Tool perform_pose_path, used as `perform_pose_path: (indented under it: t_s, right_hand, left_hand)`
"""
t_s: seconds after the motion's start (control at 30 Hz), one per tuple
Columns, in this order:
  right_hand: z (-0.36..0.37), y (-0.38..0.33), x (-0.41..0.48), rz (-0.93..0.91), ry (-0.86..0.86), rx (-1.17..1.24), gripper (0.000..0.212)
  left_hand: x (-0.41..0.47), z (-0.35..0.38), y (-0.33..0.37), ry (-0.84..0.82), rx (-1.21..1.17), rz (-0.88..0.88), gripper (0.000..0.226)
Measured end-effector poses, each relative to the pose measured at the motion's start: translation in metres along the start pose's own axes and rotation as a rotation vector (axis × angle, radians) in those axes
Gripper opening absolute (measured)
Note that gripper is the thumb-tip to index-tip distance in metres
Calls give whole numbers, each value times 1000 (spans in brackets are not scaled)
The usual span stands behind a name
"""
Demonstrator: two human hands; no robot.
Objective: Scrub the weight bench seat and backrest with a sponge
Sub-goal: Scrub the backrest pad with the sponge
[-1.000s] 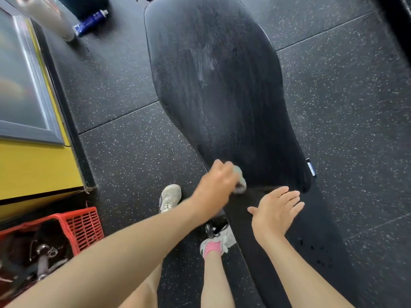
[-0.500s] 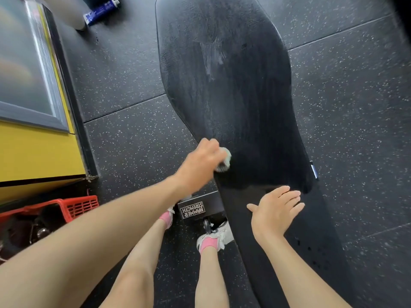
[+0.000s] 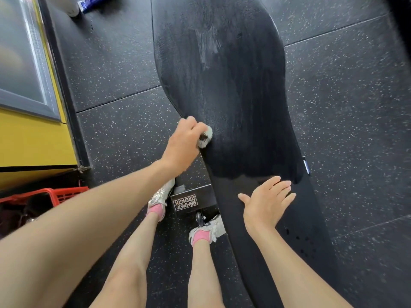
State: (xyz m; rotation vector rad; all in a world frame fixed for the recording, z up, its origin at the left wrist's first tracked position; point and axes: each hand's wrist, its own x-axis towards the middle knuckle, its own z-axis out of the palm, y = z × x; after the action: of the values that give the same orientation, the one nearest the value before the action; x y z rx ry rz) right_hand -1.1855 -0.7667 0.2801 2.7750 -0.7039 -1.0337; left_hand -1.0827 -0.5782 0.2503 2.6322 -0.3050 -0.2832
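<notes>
The pale sponge (image 3: 205,137) is pressing against the lower left edge of the black backrest (image 3: 233,85), which is showing wet streaks, and the left hand (image 3: 183,147) is gripping it with fingers curled round it. The right hand (image 3: 266,201) is lying over the seat (image 3: 289,230) just below the backrest, fingers straight and lightly spread — whether it is touching the pad is unclear. A red basket (image 3: 55,195) is sitting on the speckled floor (image 3: 344,107) at the left.
</notes>
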Motion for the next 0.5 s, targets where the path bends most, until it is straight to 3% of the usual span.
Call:
perform_pose_path:
  t_s: [0.07,0.1,0.17,0.27,0.33,0.4,0.5]
  right_hand:
    - [3,5,-2,-19,26,16,103]
    - [4,7,-4,-27,38,34,103]
    - [6,13,-5,-47,51,92,100]
    - [11,27,-7,-117,33,118,93]
    - [13,38,-8,-163,63,172,83]
    - [15,47,-7,-181,114,248,68]
    - [15,57,-4,-167,162,372,53]
  left_hand:
    - [-6,9,26,117,17,-202,45]
    - [-16,17,45,122,35,-194,43]
    - [-49,37,77,29,81,46,33]
    - [-82,48,86,-203,189,589,25]
    - [-63,38,70,-321,191,728,28]
    - [-34,30,57,-267,184,564,36]
    - [-22,35,66,-14,48,-35,51]
